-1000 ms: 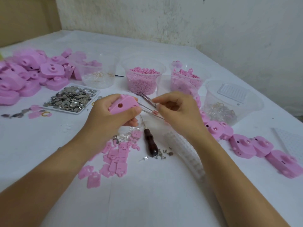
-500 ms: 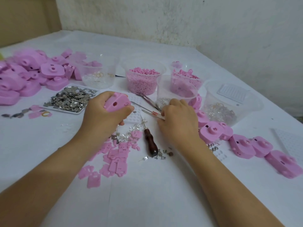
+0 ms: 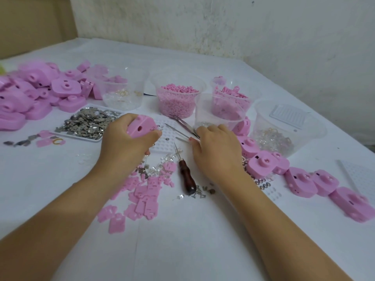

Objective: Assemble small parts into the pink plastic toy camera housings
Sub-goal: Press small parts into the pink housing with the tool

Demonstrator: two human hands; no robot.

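My left hand (image 3: 123, 142) grips a pink camera housing (image 3: 142, 127), held low over a white dimpled tray (image 3: 165, 139). My right hand (image 3: 217, 151) holds metal tweezers (image 3: 181, 128), whose tips point left over that tray. Below my hands lie flat pink plates (image 3: 142, 193), clear LEDs (image 3: 162, 165) and a wooden-handled awl (image 3: 185, 173). A row of pink housings (image 3: 261, 164) runs along the right side.
A heap of pink housings (image 3: 34, 92) fills the far left. A tray of metal contacts (image 3: 89, 122) sits beside it. Clear tubs hold rings (image 3: 121, 94), pink pellets (image 3: 178, 98), pink clips (image 3: 229, 100) and clear parts (image 3: 284, 128). A white grid plate (image 3: 359, 175) lies at far right.
Both hands have dropped toward the table. The housing moved down and left; the tweezers came away from it and now hover over the white tray.
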